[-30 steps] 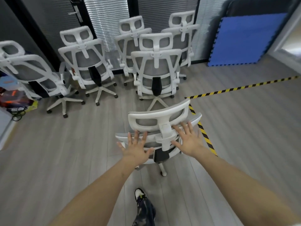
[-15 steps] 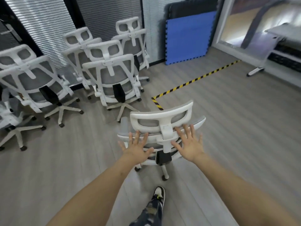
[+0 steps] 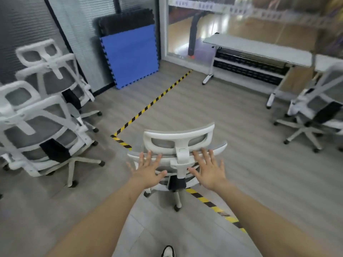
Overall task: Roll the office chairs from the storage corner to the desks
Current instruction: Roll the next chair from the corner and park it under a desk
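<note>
Grey plank floor (image 3: 241, 182) fills the room, with wide open space from twelve to three o'clock. Fingers spread and straight, the left hand (image 3: 146, 170) and right hand (image 3: 208, 168) press flat on the back of the chair (image 3: 178, 145) at centre, one each side of its white spine. That chair has a white frame, grey mesh, a curved headrest and a wheeled base straddling the yellow-black tape (image 3: 152, 103). Two like chairs (image 3: 46, 127) crowd nine to ten o'clock. A blue foam mat (image 3: 130, 54) leans at eleven, a white desk (image 3: 259, 49) stands at one, and another chair (image 3: 315, 115) sits at three. Labels on the glass above the desk are too blurred to read.
</note>
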Tool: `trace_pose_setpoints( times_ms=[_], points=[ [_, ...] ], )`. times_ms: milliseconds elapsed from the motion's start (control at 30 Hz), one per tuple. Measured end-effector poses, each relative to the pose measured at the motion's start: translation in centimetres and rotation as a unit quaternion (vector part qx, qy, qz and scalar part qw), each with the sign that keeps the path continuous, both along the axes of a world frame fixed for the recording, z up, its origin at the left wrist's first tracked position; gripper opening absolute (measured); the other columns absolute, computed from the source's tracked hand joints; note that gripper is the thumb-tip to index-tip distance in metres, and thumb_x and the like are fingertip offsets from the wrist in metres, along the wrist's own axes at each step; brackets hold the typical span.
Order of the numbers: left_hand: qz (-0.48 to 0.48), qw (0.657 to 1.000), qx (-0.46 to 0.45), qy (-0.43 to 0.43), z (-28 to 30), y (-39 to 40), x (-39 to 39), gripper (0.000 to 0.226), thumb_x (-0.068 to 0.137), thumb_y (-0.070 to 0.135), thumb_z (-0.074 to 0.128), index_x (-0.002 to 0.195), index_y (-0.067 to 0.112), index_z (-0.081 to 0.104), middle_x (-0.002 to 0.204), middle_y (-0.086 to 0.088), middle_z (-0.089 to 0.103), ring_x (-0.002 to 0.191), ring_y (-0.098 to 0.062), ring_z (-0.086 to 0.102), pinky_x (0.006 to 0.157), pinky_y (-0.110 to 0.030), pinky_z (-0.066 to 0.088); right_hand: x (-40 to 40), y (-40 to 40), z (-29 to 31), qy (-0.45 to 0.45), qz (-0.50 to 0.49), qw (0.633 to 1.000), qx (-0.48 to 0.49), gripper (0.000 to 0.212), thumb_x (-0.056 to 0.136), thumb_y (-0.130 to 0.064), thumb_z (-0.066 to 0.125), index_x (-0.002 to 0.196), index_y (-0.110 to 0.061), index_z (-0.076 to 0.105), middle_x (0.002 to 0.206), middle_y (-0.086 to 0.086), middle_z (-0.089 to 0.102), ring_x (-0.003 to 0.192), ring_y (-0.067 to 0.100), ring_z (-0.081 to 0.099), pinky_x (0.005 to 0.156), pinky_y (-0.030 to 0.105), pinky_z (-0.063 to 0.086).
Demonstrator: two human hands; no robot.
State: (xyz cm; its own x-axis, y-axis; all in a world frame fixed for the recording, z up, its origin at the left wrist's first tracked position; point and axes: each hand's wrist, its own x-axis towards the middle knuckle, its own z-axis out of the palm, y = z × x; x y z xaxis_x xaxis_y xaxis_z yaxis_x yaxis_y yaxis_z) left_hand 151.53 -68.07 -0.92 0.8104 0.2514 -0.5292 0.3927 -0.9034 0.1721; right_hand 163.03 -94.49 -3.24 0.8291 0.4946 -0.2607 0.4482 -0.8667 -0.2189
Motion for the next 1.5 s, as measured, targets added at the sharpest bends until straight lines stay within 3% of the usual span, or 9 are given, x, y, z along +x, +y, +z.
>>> trace_pose_setpoints(
  times_ms=[133, 333, 467, 667, 867, 1067, 1500],
  points=[
    [-0.065, 0.998, 0.004, 0.001, 0.3, -0.4, 7.9, 0.081, 0.091, 0.087, 0.017, 0.155, 0.055, -0.022, 0.164, 0.009, -0.04, 0.155, -0.029, -0.03, 0.113, -0.081, -0.005, 5.0, -1.7, 1.4, 0.022, -0.05, 0.998, -0.015, 0.079, 0.094, -0.085, 0.015, 0.16, -0.052, -0.013, 0.172, -0.01, -0.022, 0.158, 0.021, -0.024, 0.122, 0.068, -0.005],
    [-0.141, 0.99, -0.006, 0.003, 0.6, -2.0, 19.8, 0.081, 0.092, 0.086, 0.019, 0.156, 0.056, -0.019, 0.164, 0.011, -0.039, 0.154, -0.028, -0.032, 0.112, -0.082, -0.009, 13.0, -5.4, 2.8, 0.056, -0.131, 0.988, -0.058, 0.076, 0.091, -0.087, 0.012, 0.157, -0.058, -0.014, 0.172, -0.003, -0.024, 0.157, 0.025, -0.024, 0.121, 0.069, -0.009],
    [-0.188, 0.982, -0.002, 0.008, 0.5, -3.7, 27.5, 0.084, 0.092, 0.086, 0.023, 0.156, 0.055, -0.021, 0.163, 0.011, -0.041, 0.153, -0.028, -0.033, 0.112, -0.084, -0.003, 18.3, -7.8, 2.5, 0.067, -0.155, 0.984, -0.06, 0.073, 0.096, -0.082, 0.016, 0.157, -0.058, -0.015, 0.171, 0.002, -0.026, 0.157, 0.03, -0.024, 0.124, 0.063, -0.008],
    [-0.221, 0.975, 0.006, -0.005, 0.8, -8.0, 39.9, 0.083, 0.093, 0.084, 0.027, 0.157, 0.055, -0.017, 0.167, 0.008, -0.033, 0.156, -0.027, -0.027, 0.113, -0.082, 0.008, 28.0, -11.6, 1.2, 0.062, -0.199, 0.977, -0.052, 0.075, 0.098, -0.079, 0.02, 0.158, -0.055, -0.017, 0.168, 0.005, -0.033, 0.154, 0.032, -0.032, 0.126, 0.055, -0.012],
    [-0.224, 0.975, 0.005, -0.006, 1.2, -12.5, 52.5, 0.082, 0.094, 0.082, 0.027, 0.158, 0.054, -0.015, 0.169, 0.007, -0.03, 0.156, -0.026, -0.026, 0.116, -0.078, 0.015, 39.6, -15.7, 1.5, 0.076, -0.214, 0.972, -0.054, 0.081, 0.096, -0.08, 0.024, 0.159, -0.052, -0.017, 0.167, 0.008, -0.034, 0.153, 0.036, -0.032, 0.126, 0.056, -0.011],
    [-0.23, 0.973, 0.01, -0.003, 1.0, -16.0, 64.1, 0.079, 0.094, 0.083, 0.025, 0.156, 0.059, -0.017, 0.166, 0.01, -0.035, 0.156, -0.025, -0.026, 0.114, -0.081, 0.002, 50.2, -19.1, 2.2, 0.09, -0.217, 0.97, -0.06, 0.082, 0.095, -0.081, 0.024, 0.159, -0.051, -0.017, 0.167, 0.009, -0.035, 0.154, 0.038, -0.03, 0.125, 0.059, -0.011],
    [-0.249, 0.968, -0.005, -0.016, 1.3, -21.4, 89.0, 0.078, 0.096, 0.08, 0.029, 0.157, 0.058, -0.014, 0.166, 0.012, -0.034, 0.156, -0.024, -0.027, 0.116, -0.08, 0.001, 73.5, -24.7, 1.5, 0.068, -0.24, 0.967, -0.043, 0.081, 0.095, -0.082, 0.023, 0.156, -0.054, -0.022, 0.166, 0.008, -0.037, 0.153, 0.037, -0.031, 0.125, 0.061, -0.009]
  ],
)
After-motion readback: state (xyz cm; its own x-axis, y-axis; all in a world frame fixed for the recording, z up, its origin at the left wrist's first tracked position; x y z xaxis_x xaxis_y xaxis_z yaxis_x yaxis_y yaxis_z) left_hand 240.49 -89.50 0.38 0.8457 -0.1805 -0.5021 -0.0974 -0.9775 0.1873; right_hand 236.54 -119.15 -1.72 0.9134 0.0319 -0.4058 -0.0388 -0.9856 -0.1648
